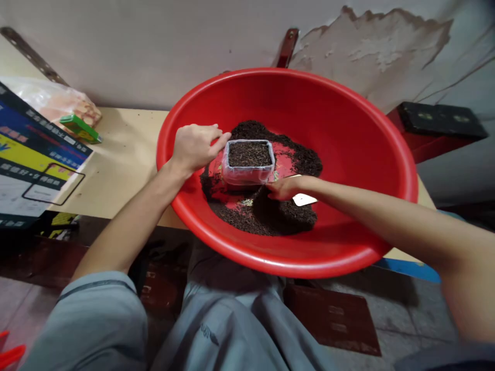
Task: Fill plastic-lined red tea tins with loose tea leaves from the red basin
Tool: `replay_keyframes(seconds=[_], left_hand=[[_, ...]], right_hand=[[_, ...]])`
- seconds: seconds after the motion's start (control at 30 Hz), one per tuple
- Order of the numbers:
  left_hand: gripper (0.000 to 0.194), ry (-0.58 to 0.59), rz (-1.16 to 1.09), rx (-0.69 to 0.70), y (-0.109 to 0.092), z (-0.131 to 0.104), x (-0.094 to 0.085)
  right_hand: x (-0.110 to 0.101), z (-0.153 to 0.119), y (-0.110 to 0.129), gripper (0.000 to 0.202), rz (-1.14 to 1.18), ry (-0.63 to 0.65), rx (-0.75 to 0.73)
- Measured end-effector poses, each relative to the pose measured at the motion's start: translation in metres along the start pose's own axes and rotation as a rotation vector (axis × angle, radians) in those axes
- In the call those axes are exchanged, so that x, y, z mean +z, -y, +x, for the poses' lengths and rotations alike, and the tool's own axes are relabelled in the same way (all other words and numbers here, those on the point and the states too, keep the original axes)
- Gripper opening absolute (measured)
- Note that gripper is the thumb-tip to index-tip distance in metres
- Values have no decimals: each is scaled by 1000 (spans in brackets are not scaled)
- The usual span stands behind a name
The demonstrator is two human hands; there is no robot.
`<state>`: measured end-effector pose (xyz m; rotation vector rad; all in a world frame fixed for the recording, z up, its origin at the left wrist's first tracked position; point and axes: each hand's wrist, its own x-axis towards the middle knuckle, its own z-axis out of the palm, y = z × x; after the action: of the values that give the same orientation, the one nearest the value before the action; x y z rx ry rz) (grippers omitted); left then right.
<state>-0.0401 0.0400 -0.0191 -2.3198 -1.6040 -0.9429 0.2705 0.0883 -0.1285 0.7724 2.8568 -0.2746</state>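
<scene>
A large red basin [348, 129] holds dark loose material [251, 221] that looks like dried leaves, scattered over its bottom. In it stands a small rectangular container [247, 176] with pale, translucent walls, filled near the brim with the same material. Beside its upper left corner is my left hand [199, 146], fingers bent together; what they grip, if anything, is hidden. My right hand [284, 188] is low in the basin, right of the container's front, its fingers partly hidden. A shiny, pale flat object [303, 198] shows under my right wrist.
The basin rests on a pale wooden table [127, 154] against a wall. At left are a printed box [31, 154], a green packet [80, 129] and a plastic bag [50, 100]. A dark red object with a black top [441, 119] is at right.
</scene>
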Motion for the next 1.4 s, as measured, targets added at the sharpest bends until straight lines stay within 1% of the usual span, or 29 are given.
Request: replay_keyframes(seconds=[0.03,0.07,0.1,0.13,0.17,0.2,0.23,0.3,0.33,0.37,0.4,0.43,0.53,0.63,0.8,0.97,1.07,1.13,1.2,1.33,1.4], left_hand=[[53,-1,-9,-20,-1,1,-1],[53,3,-12,-35,-2,2,-2],[54,11,-9,-47,-4,3,-4],[56,22,2,-62,-6,4,-7],[57,37,17,-79,-8,5,-10],[58,54,37,-99,-10,7,-13],[58,74,58,-120,-12,8,-15],[58,110,97,-152,-15,9,-20],[58,123,112,-160,-17,9,-21],[58,131,124,-163,-17,9,-22],[58,133,131,-164,-18,9,-23],[58,133,135,-163,-18,9,-23],[58,134,137,-155,-19,10,-22],[58,146,140,-157,-18,11,-21],[59,136,133,-137,-18,11,-20],[57,151,163,-134,-18,11,-22],[55,149,176,-127,-17,10,-22],[54,155,186,-124,-16,10,-22],[54,158,196,-121,-16,10,-22],[53,179,213,-156,-18,11,-25],[53,224,223,-190,-21,12,-27]], right_hand=[[-8,-1,16,24,1,42,-22],[-16,-1,33,24,4,84,-32],[-24,1,51,28,8,91,-2],[-29,4,69,33,30,68,46],[-32,9,85,33,74,41,38],[-33,15,99,30,129,18,-27],[-32,23,111,34,183,7,-111],[-23,40,126,71,263,36,-265],[-17,48,131,87,282,70,-286],[-10,55,136,95,294,104,-267],[-5,61,139,96,303,132,-230],[0,65,143,93,317,146,-195],[8,70,153,77,388,122,-140],[11,70,156,60,453,77,-102],[15,73,147,35,540,21,-77],[12,76,142,26,583,4,-86],[3,76,141,22,627,-21,-87],[-9,72,140,19,684,-53,-67],[-30,63,136,17,756,-85,-37],[-91,33,120,20,873,-130,50],[-122,18,106,22,873,-205,136]])
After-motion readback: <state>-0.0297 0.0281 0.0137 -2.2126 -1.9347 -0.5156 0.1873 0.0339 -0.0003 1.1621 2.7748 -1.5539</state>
